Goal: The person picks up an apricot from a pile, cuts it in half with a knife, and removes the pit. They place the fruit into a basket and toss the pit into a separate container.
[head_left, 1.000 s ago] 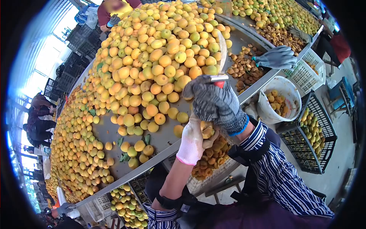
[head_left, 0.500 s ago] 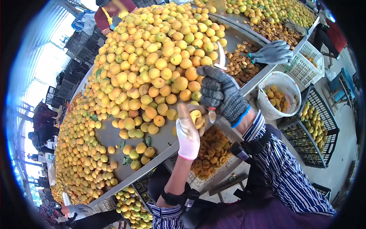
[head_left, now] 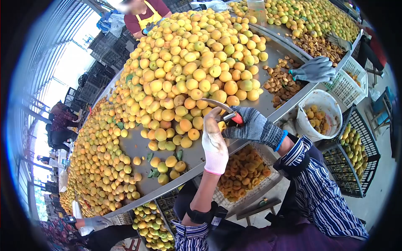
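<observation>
1. Daylit shed, with black plastic crates [head_left: 100, 50] stacked along the left; a sheet-metal tabletop [head_left: 130, 145] carries a large mound of round orange-yellow fruit [head_left: 188, 71].
2. Below the left part of the tabletop's near edge sits a crateful of greenish-yellow fruit [head_left: 153, 226].
3. By the middle of that edge, the left hand [head_left: 215, 144], in a white glove with a pink cuff, is bent around a small yellow fruit [head_left: 222, 126], mostly hidden between both hands. A steady but gentle grip seems best, so the flesh isn't bruised, with fingertips tucked clear of the blade.
4. Just above those fingertips, the curved steel knife with a red handle [head_left: 229, 115] points left toward the mound; whether its blade touches the fruit, I cannot tell.
5. Clenched round the handle is the right hand [head_left: 253, 127], in a grey knit glove with a blue cuff. Short, controlled strokes should be safer than hard pushes.
6. Under the near edge, a white plastic crate [head_left: 274, 175] holds opened orange fruit [head_left: 243, 173]; rightward, brown pits [head_left: 280, 81] lie near the edge, then a white plastic bucket [head_left: 302, 125] stands beyond it.
</observation>
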{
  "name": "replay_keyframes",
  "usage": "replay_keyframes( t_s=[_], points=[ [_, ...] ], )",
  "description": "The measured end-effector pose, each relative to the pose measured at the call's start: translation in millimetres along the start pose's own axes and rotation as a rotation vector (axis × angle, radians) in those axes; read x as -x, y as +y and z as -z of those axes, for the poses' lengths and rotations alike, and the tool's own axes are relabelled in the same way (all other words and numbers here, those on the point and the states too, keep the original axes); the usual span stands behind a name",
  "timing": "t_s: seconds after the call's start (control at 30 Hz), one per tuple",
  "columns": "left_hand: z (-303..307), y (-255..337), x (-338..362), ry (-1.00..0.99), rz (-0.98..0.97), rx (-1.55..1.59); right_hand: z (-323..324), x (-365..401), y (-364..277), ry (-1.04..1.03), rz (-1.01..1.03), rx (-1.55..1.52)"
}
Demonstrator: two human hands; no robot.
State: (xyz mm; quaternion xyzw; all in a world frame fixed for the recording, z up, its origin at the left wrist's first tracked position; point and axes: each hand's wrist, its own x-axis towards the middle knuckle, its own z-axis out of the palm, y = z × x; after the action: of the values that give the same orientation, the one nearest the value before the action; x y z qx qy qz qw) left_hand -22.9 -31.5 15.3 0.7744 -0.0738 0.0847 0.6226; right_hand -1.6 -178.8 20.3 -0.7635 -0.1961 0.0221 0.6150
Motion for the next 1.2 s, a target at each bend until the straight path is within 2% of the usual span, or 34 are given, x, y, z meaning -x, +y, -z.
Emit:
replay_keyframes(
  t_s=[0.1,0.17,0.23,0.3,0.37,0.43,0.47,0.5,0.57,0.63,0.7,0.77,0.8,0.9,0.97,1.03,1.1,1.13,1.17,1.2],
  points=[
    [2,-6,0,0.029,0.039,-0.029,1,3,-4,-0.062,-0.085,-0.02],
    [6,6,2,-0.073,0.153,0.12,4,4,2,-0.09,-0.001,-0.076],
    [7,8,1,-0.013,0.204,0.233,4,5,4,-0.082,-0.002,-0.133],
    [16,11,3,-0.141,0.366,0.464,4,7,8,-0.074,-0.051,-0.322],
    [19,13,3,-0.164,0.336,0.413,8,7,4,-0.079,-0.098,-0.305],
    [22,8,3,-0.246,0.469,0.635,12,10,-10,-0.124,-0.335,-0.304],
    [22,10,5,-0.212,0.477,0.562,7,11,-6,-0.076,-0.242,-0.272],
    [18,6,6,-0.196,0.476,0.564,3,14,-5,-0.091,-0.241,-0.272],
    [9,-11,11,-0.082,0.334,0.382,-8,12,0,0.004,-0.159,0.05],
    [1,-64,-1,0.19,-0.704,-0.418,-13,11,13,0.002,-0.156,0.167],
    [5,-17,9,0.028,-0.122,-0.261,-15,8,40,0.04,0.085,0.251],
    [6,2,10,0.031,0.008,-0.334,-20,9,54,0.15,0.042,-0.266],
    [8,6,12,0.021,-0.001,-0.34,-7,7,67,0.127,0.045,-0.273],
    [15,22,24,-0.003,-0.004,-0.302,66,-8,109,0.458,0.092,0.258],
    [17,22,34,-0.298,-0.087,-0.407,111,-18,93,0.56,0.151,0.502],
    [12,14,49,-0.543,-0.069,-0.525,168,-21,113,0.736,0.085,0.95],
    [5,-2,69,-0.669,-0.077,-0.687,182,-21,89,0.915,-0.247,1.008],
    [4,-9,76,-0.664,-0.067,-0.682,184,-21,79,0.982,-0.391,0.776],
    [3,-14,81,-0.733,-0.026,-0.768,176,-18,81,0.968,-0.135,0.141],
    [4,-20,84,-0.801,0.013,-0.855,152,-15,45,0.907,-0.174,-0.05]
  ],
)
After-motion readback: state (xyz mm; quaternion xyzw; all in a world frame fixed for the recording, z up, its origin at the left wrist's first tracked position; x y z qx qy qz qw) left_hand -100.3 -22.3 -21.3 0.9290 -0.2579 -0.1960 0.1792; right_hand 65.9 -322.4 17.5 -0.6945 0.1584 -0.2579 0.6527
